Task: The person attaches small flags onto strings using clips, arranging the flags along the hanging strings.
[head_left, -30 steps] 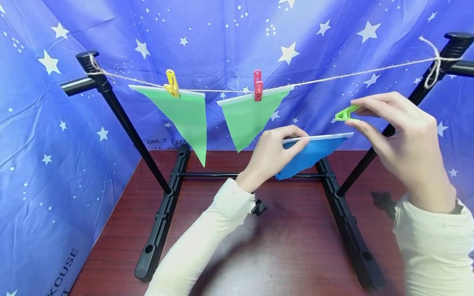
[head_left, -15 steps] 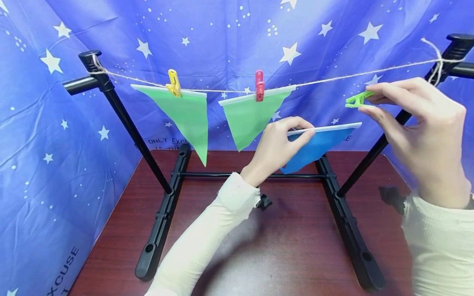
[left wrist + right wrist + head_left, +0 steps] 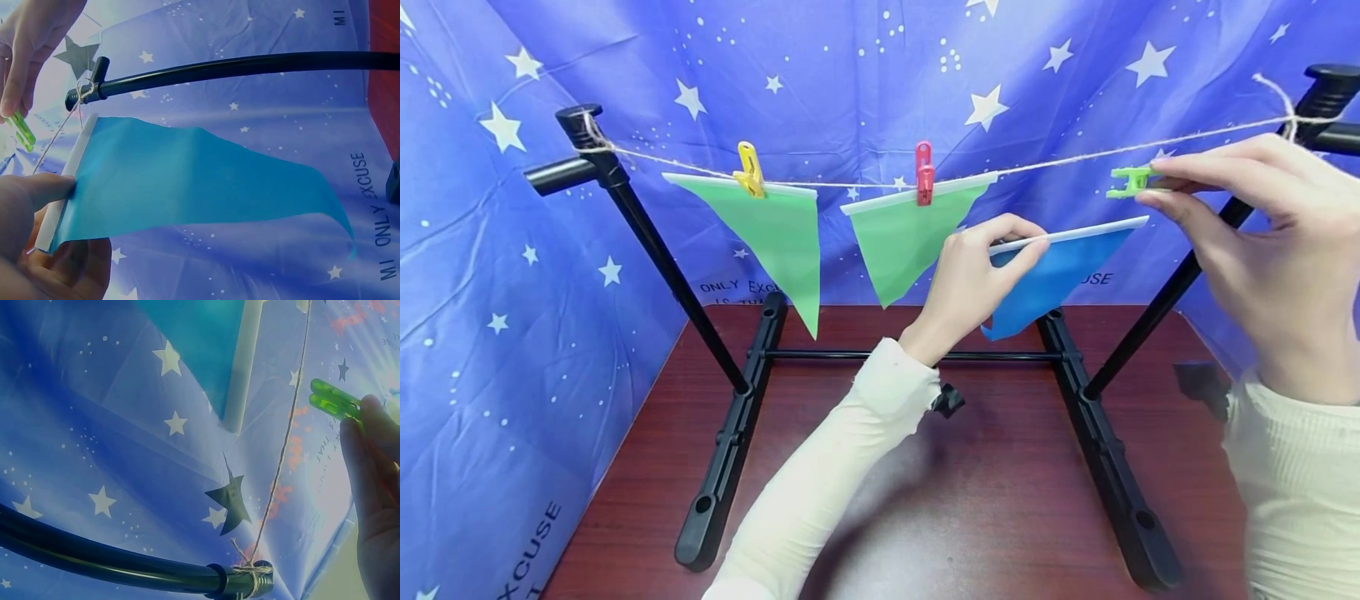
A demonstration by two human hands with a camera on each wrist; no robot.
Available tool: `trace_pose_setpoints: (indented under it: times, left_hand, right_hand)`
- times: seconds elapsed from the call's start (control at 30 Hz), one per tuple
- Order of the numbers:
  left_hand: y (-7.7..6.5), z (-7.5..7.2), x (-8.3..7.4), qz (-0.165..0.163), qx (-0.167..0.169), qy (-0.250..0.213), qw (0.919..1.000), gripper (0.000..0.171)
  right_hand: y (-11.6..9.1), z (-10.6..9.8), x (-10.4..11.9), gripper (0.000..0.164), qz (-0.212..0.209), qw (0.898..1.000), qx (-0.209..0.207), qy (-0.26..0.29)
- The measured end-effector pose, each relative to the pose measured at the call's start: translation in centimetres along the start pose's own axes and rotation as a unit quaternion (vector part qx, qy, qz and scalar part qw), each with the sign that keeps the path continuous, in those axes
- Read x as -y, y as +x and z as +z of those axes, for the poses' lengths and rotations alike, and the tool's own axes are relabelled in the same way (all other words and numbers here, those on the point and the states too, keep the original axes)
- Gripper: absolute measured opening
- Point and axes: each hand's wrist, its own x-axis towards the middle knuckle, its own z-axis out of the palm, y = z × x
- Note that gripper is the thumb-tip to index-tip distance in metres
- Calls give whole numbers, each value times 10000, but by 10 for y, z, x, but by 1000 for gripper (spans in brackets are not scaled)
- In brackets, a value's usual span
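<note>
My left hand (image 3: 981,271) pinches the white top edge of a blue pennant flag (image 3: 1067,271) near its left end, thumb in front. The flag hangs below the string (image 3: 1075,158), apart from it; the left wrist view shows the whole blue flag (image 3: 187,178), its tip curling. Off to the right, my right hand (image 3: 1277,250) pinches a green clothespin (image 3: 1129,182) by its handles between thumb and fingers. In the right wrist view the green clothespin (image 3: 334,400) stands beside the string, not on it. The flag's white edge lies just below the clothespin in the head view.
Two green pennants (image 3: 775,237) hang on the string, one under a yellow clothespin (image 3: 748,169), the other under a red clothespin (image 3: 924,173). A black frame (image 3: 655,250) with two posts carries the string over the dark red table (image 3: 970,517). A starry blue cloth (image 3: 850,75) hangs behind.
My left hand has raised the blue flag up and slightly right toward the string. My right hand has moved up and right with the green clothespin, whose jaws now point left.
</note>
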Motion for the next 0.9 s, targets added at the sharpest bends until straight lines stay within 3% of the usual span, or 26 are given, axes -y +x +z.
trace_pose_setpoints:
  times: [0.47,0.9]
  left_hand:
    - [17,1,-10,-72,-70,-50,9999,16]
    - [27,3,-9,-76,-185,-50,9998,16]
  right_hand:
    - [14,-4,1,17,-92,9996,265,-61]
    - [28,4,0,19,-435,9967,526,-433]
